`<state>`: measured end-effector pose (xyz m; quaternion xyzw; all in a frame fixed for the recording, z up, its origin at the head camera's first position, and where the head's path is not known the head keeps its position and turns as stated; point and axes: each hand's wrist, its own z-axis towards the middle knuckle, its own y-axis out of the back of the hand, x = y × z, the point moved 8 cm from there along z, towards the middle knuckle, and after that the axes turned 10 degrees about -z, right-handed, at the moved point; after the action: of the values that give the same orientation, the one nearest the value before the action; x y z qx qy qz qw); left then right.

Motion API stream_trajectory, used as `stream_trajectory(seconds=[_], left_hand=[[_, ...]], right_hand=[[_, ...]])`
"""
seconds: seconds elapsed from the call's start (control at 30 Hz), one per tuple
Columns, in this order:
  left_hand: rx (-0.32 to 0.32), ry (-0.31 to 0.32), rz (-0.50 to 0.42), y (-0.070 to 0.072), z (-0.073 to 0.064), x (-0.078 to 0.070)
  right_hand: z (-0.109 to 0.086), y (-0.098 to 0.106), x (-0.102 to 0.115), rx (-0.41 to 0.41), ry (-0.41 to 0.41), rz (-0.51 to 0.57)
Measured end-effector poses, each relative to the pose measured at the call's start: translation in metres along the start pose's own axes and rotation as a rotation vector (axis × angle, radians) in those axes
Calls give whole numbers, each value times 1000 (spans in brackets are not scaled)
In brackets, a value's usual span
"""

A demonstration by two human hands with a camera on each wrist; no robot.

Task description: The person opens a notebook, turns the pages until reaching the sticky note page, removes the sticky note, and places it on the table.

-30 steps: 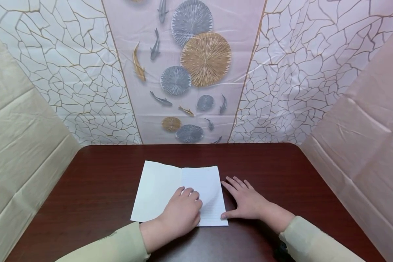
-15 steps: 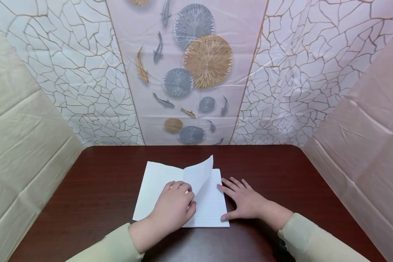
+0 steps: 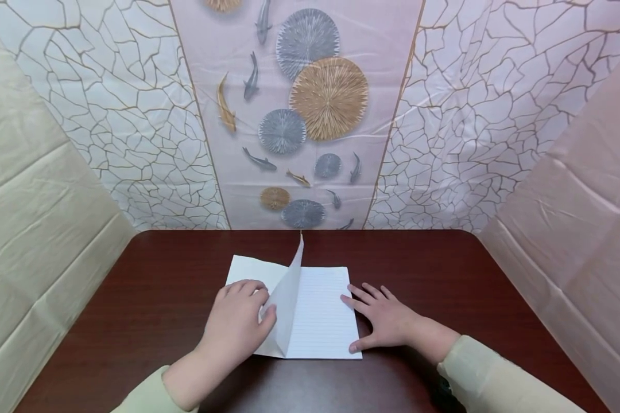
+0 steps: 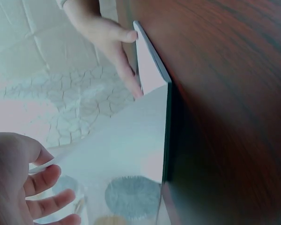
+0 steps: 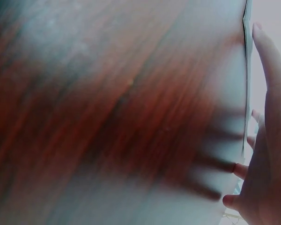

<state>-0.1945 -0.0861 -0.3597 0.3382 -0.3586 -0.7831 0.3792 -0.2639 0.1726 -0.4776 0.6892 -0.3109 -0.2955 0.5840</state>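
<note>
An open notebook [image 3: 324, 315] with ruled white pages lies on the dark red-brown table. My left hand [image 3: 237, 315] pinches the edge of one page [image 3: 284, 312] between thumb and forefinger, and that page stands raised over the middle fold. In the left wrist view the page [image 4: 117, 136] stretches from the fold to the left hand [image 4: 18, 183], whose other fingers are loosely bent. My right hand [image 3: 384, 318] is spread flat at the notebook's right side, its thumb and fingertips on the page margin. The right wrist view shows the right hand [image 5: 267, 140] along the notebook's edge.
The table [image 3: 175, 275] has a glossy wood-grain surface. Behind it hangs a patterned cloth [image 3: 299, 115] with fish and round leaf shapes. Plain beige cloth walls [image 3: 46, 229] close off both sides.
My left hand has moved left, lifting the page from the right side until it stands near upright over the fold. The right hand has stayed nearly in place.
</note>
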Motion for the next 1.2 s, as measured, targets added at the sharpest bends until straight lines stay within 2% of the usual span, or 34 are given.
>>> stream_trajectory(seconds=[0.27, 0.53, 0.87, 1.2], left_hand=[[-1, 123, -1, 16, -15, 29], [52, 214, 40, 18, -34, 51], [227, 317, 91, 9, -51, 71], [406, 349, 148, -10, -60, 82]], right_hand=[[0, -1, 0, -6, -2, -7], [1, -2, 1, 14, -2, -29], [0, -1, 1, 14, -2, -13], [1, -1, 1, 13, -5, -7]])
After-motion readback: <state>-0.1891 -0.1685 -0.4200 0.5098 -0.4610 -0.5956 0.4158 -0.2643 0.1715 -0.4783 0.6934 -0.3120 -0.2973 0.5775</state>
